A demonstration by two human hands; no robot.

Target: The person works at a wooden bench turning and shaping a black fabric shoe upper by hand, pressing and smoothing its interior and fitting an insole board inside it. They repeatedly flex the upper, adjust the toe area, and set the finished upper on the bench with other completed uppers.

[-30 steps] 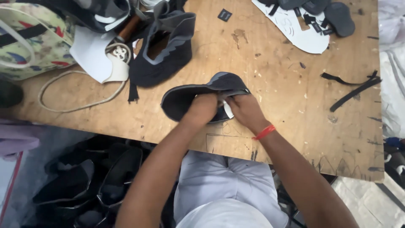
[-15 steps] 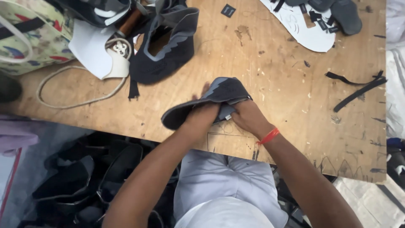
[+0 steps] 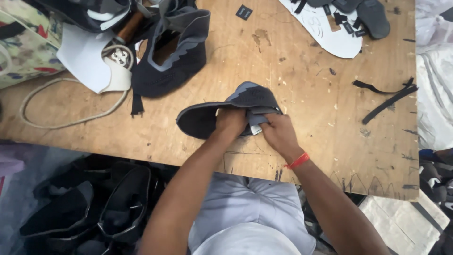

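A dark grey shoe upper [image 3: 203, 118] with a lighter grey trim lies folded on the wooden worktable [image 3: 302, 94], near its front edge. My left hand [image 3: 231, 122] presses down on its middle with the fingers curled over the fabric. My right hand [image 3: 278, 132], with a red band at the wrist, pinches the grey folded edge at the upper's right side. Both hands touch each other over the piece.
A second dark shoe upper [image 3: 167, 56] lies at the back left beside white cut pieces [image 3: 85, 56] and a cord [image 3: 66, 120]. A white insole shape [image 3: 325, 28] sits at the back right, black strips [image 3: 384, 101] at the right. Dark shoe parts [image 3: 89, 203] are piled below the table.
The upper has been lifted and folded between my hands, its toe end now raised to the left. My right hand has shifted slightly down and right along the edge.
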